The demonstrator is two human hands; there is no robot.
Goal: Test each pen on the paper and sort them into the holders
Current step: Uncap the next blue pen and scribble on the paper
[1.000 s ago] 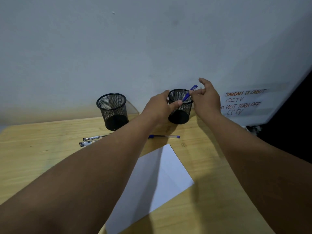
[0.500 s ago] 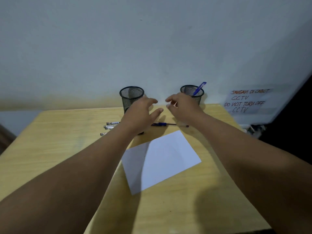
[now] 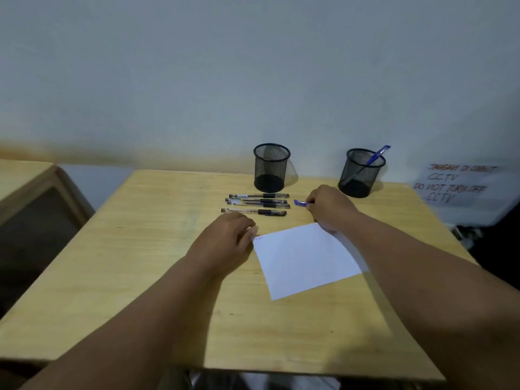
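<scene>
Right hand [image 3: 327,206] grip closed on a blue pen [image 3: 301,203] lying on the counter [image 3: 146,249], just beside the paper [image 3: 306,260]. Left hand [image 3: 225,243] loosely curled, holding nothing, at the paper's corner. Risk: lifting could knock the black pens [image 3: 257,204] nearby.

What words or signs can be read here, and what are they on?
"JANGAN DI CABUT CCTV" in orange, somewhat blurred, on the white paper sign on the wall at right.
"DO NOT TURN OFF CCTV" in dark letters, on the same sign, below.
The barrel labels of the black pens on the table: too small to read.
A faint mark at the corner of the white sheet: too small to read.
</scene>
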